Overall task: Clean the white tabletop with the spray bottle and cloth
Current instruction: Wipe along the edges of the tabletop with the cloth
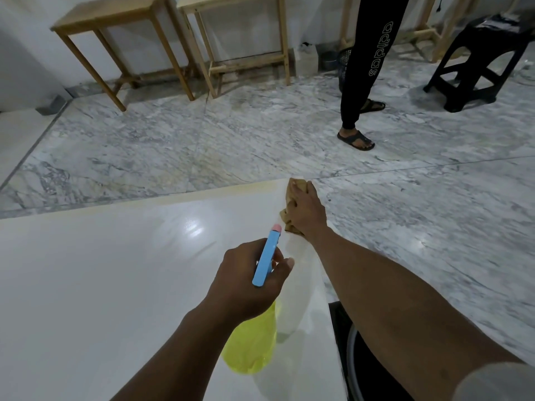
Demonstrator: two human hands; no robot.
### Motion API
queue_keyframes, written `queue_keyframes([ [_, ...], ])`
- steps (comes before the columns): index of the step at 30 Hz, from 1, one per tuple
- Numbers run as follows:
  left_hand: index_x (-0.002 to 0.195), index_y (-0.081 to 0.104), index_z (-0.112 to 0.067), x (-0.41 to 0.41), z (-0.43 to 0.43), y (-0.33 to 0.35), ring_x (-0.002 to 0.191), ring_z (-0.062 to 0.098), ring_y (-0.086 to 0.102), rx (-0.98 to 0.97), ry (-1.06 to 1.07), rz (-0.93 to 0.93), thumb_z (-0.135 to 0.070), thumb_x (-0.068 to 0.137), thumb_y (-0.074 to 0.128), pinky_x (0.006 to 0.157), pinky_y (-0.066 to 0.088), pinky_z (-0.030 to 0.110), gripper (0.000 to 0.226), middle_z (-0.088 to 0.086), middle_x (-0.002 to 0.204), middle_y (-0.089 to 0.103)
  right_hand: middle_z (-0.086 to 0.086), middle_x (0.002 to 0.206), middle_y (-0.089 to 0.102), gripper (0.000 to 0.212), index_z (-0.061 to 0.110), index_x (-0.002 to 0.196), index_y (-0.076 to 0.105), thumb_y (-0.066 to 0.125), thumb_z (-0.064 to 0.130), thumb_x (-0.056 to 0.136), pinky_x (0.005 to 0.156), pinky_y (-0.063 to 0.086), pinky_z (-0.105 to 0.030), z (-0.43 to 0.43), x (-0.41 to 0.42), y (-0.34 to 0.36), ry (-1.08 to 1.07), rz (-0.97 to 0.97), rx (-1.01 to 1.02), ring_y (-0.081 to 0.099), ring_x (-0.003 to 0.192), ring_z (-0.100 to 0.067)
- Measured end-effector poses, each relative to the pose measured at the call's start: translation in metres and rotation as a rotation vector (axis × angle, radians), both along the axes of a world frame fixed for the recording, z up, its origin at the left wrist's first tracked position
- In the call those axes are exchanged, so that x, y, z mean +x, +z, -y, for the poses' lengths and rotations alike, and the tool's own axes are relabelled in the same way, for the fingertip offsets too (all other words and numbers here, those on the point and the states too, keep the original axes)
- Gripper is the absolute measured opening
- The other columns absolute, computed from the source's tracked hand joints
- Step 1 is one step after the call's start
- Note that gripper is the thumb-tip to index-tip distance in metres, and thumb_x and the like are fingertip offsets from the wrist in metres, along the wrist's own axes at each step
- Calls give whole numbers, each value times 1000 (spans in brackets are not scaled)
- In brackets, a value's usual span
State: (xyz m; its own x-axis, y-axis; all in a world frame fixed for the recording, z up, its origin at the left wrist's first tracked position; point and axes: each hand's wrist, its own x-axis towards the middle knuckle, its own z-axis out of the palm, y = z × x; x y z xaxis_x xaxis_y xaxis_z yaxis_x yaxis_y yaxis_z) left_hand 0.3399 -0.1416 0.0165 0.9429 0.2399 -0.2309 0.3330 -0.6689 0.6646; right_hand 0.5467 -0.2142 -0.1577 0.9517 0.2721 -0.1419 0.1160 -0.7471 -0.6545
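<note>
The white tabletop (115,270) fills the lower left of the head view, glossy with a light glare near its middle. My left hand (246,282) grips a spray bottle (266,259) with a blue trigger head, a pink nozzle tip and yellow liquid in its clear body, held above the table's right side. My right hand (307,211) presses a crumpled tan cloth (292,192) onto the far right corner of the tabletop. A yellowish tint runs along the table's far edge.
Grey marble floor (405,212) surrounds the table. A person in black trousers and sandals (359,111) stands beyond it. Two wooden stools (121,39) stand by the back wall, and a black plastic stool (477,62) at the far right. A dark object lies under the table's right edge.
</note>
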Motion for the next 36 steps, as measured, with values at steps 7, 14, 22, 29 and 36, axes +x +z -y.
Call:
queue_keyframes([
  [7, 89, 62, -24, -38, 19, 6, 75, 28, 74, 17, -7, -17, -41, 95, 71, 77, 64, 45, 20, 3, 87, 72, -9, 166, 13, 51, 29, 153, 33, 40, 26, 103, 106, 42, -43, 26, -67, -2, -18, 37, -15, 36, 143, -31],
  [14, 83, 58, -32, -106, 46, 14, 73, 28, 75, -7, -28, 25, -40, 94, 73, 75, 64, 49, 21, 4, 87, 73, -7, 167, 11, 51, 29, 154, 29, 37, 27, 104, 110, 39, -44, 66, -168, -2, -15, 0, -25, 28, 148, -29],
  [22, 81, 63, -25, -243, 75, 29, 71, 25, 75, -6, -34, 76, -40, 94, 74, 75, 63, 49, 22, 3, 78, 73, -5, 167, 12, 50, 29, 153, 32, 37, 27, 104, 113, 33, -39, 126, -320, 4, -15, -14, -30, 23, 149, -27],
  [29, 82, 64, -16, -370, 86, 27, 57, 13, 76, -42, 0, 55, -37, 94, 74, 70, 63, 35, 26, 6, 72, 75, -1, 165, 18, 48, 36, 147, 44, 46, 28, 100, 110, 36, -38, 178, -451, 1, -87, -30, 47, 34, 143, -29],
  [36, 73, 61, -23, -456, 83, 17, 67, 16, 62, 41, 13, 29, -40, 94, 73, 60, 44, 22, 30, 2, 71, 68, 0, 164, 24, 46, 27, 146, 48, 48, 18, 101, 111, 37, -41, 219, -549, -8, -105, -52, 109, 27, 148, -24],
])
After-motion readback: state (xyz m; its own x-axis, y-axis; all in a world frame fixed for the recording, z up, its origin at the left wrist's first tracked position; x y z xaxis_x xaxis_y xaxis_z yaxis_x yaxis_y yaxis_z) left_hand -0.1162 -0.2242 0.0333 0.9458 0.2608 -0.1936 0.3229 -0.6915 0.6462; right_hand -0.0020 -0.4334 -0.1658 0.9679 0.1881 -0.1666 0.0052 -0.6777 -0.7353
